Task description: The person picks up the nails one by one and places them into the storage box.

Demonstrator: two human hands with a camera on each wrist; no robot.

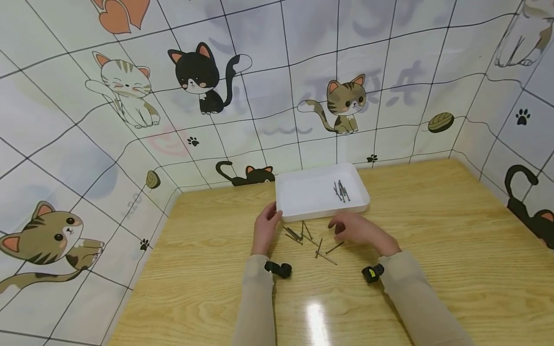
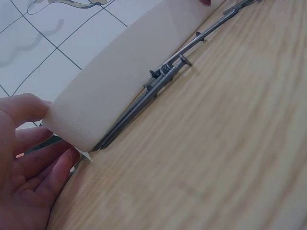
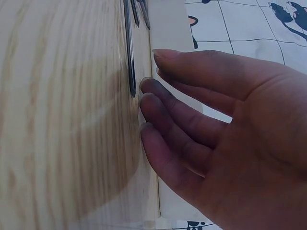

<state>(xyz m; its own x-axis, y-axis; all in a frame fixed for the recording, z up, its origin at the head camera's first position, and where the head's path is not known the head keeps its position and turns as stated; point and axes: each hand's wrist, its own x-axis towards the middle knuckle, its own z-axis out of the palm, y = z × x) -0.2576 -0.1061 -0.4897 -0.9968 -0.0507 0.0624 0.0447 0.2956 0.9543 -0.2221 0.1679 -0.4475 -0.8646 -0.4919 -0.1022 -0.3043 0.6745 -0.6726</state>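
Note:
A shallow white plastic tray (image 1: 305,192) stands by the back wall, with several dark metal nails (image 1: 342,191) lying at its right side. My left hand (image 1: 265,231) holds the tray's front left corner; in the left wrist view its thumb lies against the tray wall (image 2: 110,81) and the other fingers curl beside the corner. On the table in front of the tray, several loose nails (image 1: 294,234) are scattered between my hands. My right hand (image 1: 357,228) hovers right of them, fingers loosely bent and holding nothing. A nail's pointed end (image 3: 132,86) shows near its fingertips in the right wrist view.
The wooden table (image 1: 207,288) reaches back to a wall covering (image 1: 259,81) with cat drawings and grid lines, which also rises on the left and right. Each wrist carries a small black camera (image 1: 371,274) on a strap.

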